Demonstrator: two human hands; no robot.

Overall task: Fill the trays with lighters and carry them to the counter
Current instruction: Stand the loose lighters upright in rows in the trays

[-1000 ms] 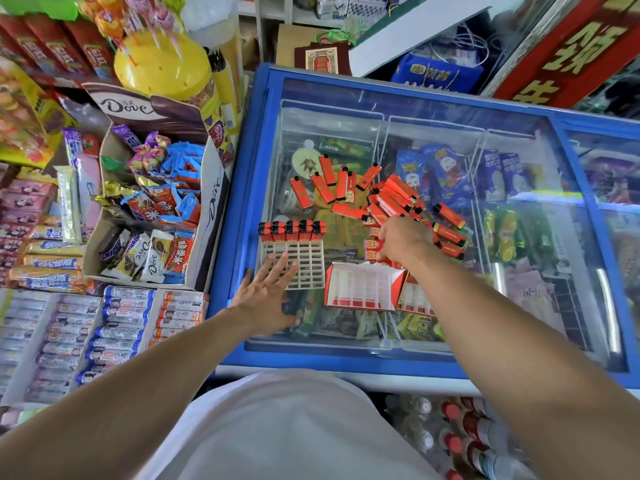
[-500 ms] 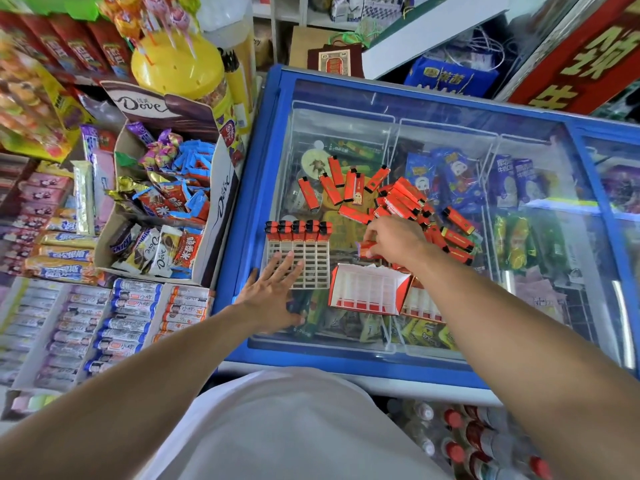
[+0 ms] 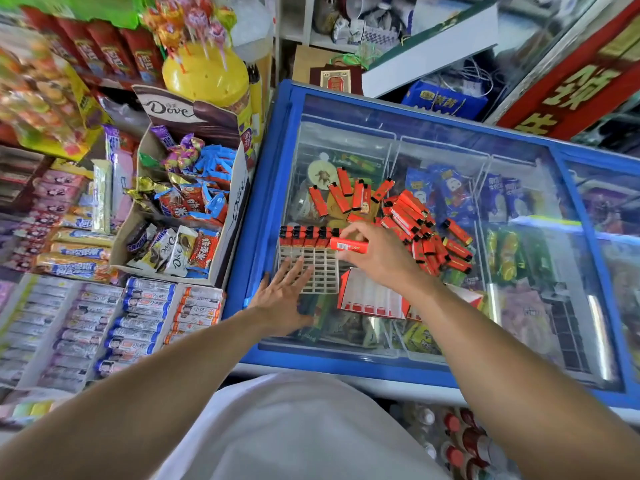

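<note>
Over grid tray: right hand pinches lighter sideways; left hand flat, spread, empty, steadying. Turn lighter upright, seat beside filled row.

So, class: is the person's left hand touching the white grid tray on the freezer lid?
Touching. The head view shows the left hand lying flat, its fingertips overlapping the near edge of the white grid tray.

A: "What hides the white tray?"
B: "The left hand covers its near corner. The right hand hides part of the lighter pile."
A: "And the sweets far left?"
B: "All blurry."
</note>
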